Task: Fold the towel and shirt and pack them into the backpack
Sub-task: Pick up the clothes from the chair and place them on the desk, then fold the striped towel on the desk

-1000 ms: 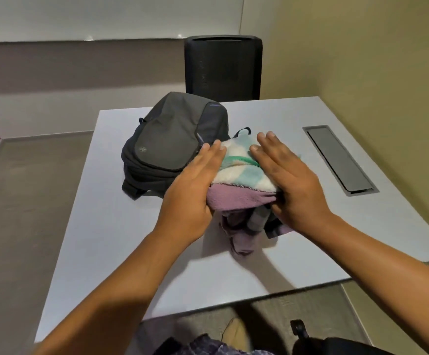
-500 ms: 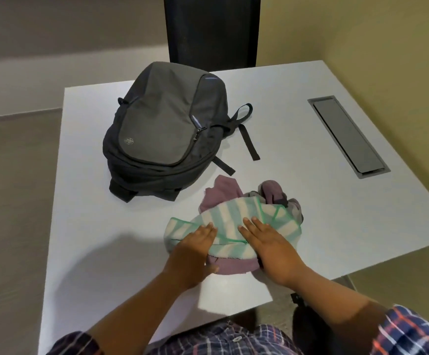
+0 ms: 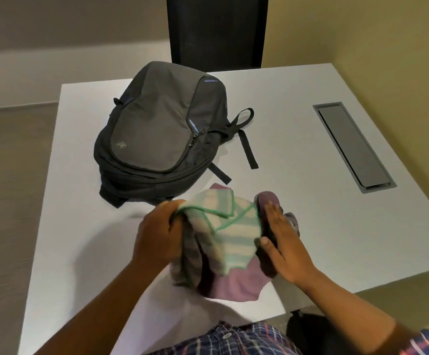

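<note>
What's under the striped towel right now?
Under the striped towel lies the purple shirt, showing at its near, far and right edges. The left hand grips the towel; the right hand presses the shirt. The shirt's middle is covered.

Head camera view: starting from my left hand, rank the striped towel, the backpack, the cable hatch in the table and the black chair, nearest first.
1. Striped towel: gripped in the left hand.
2. Backpack: on the table just beyond that hand.
3. Cable hatch: set into the table, off to the right.
4. Black chair: past the table's far edge, behind the backpack.
</note>
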`<state>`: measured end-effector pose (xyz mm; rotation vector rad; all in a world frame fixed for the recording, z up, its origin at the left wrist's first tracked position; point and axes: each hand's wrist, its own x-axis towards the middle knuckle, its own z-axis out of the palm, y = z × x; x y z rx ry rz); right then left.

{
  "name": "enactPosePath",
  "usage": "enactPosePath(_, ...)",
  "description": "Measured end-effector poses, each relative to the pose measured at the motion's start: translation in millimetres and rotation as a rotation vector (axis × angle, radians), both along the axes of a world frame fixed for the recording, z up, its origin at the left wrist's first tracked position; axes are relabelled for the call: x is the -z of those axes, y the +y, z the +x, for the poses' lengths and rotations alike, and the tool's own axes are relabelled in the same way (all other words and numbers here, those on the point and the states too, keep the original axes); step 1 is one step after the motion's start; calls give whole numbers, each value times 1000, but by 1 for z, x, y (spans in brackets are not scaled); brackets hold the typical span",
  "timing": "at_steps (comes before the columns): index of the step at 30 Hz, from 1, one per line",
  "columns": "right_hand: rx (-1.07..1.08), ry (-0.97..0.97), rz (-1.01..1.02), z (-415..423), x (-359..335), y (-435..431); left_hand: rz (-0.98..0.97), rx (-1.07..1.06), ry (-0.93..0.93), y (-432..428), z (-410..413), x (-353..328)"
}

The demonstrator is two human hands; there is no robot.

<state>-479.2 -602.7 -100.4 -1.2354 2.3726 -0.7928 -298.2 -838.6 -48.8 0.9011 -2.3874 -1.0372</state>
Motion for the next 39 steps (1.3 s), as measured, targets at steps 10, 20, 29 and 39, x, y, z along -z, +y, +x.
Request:
enactPosePath(10, -427, 300, 365, 8, 16, -52, 59, -530, 201, -2, 49, -67)
enactPosePath(20, -357, 325, 471, -32, 53, -17, 87, -556, 98, 37, 55, -56)
enactPosePath(29, -190, 339, 562, -143, 50, 74, 128, -463, 97, 56, 17, -51)
enactPosePath(39, -195, 197, 160, -128, 2, 40, 255, -352, 160, 74, -3, -52)
